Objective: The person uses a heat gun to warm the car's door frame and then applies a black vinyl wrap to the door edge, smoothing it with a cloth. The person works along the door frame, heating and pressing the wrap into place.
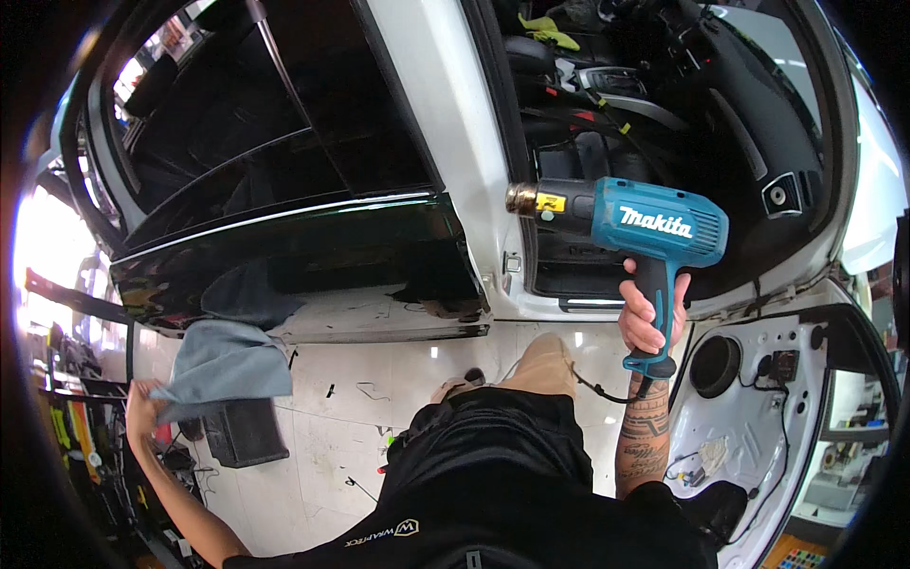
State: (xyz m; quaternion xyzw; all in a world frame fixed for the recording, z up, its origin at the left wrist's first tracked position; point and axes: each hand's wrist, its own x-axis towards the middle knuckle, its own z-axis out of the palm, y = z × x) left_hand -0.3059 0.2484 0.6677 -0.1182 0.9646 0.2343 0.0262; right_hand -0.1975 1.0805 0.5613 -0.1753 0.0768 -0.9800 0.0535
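My right hand [645, 318] grips the handle of a teal heat gun [654, 223], held sideways in front of the open front doorway, its metal nozzle pointing left and its cord trailing below. My left hand [142, 408] pinches a grey-blue cloth [227, 365] at lower left, beside the glossy black rear door [284, 284] of a white car. The cloth hangs over a dark box [246, 436] on the floor.
The white door pillar [464, 133] divides the black door from the cabin [616, 123]. An open front door [739, 455] with exposed inner panel stands at right. Racked tools [90, 436] line the far left. Small scraps lie on the tiled floor [332, 446].
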